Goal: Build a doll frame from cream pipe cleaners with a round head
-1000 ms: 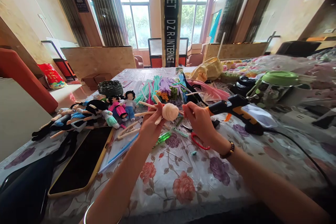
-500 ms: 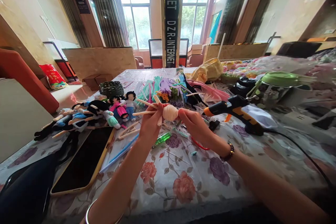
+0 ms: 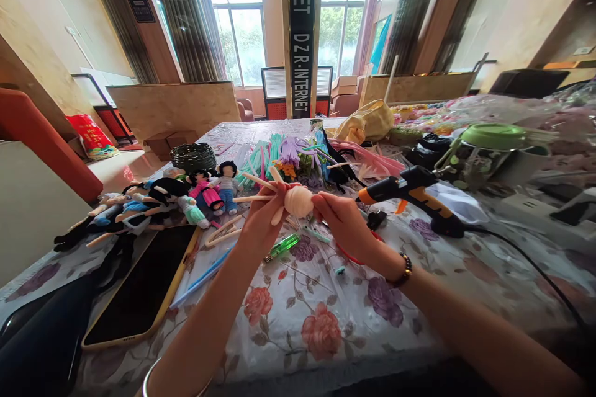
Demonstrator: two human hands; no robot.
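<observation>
A cream pipe-cleaner doll figure [image 3: 298,201], with a round wound head and several stems sticking out to the left, is held above the table. My left hand [image 3: 264,222] is closed around its stems just left of the head. Pinched fingers of my right hand [image 3: 343,223] press against the head's right side; whether they grip a loose end is hidden. Beneath the hands lies a translucent green lighter [image 3: 282,247]. The nozzle of a black and orange glue gun [image 3: 416,192] points toward my right hand.
Finished dolls [image 3: 227,187] are piled on the left by a dark woven basket [image 3: 193,156] and a phone [image 3: 139,291]. Coloured pipe cleaners [image 3: 292,150] lie behind the hands. The glue gun's cord [image 3: 528,260] runs along the right. A green-lidded jar [image 3: 493,142] stands farther back.
Both hands stay on the doll figure, and its head looks slightly turned. The whole view has shifted a little; nothing on the table has visibly moved.
</observation>
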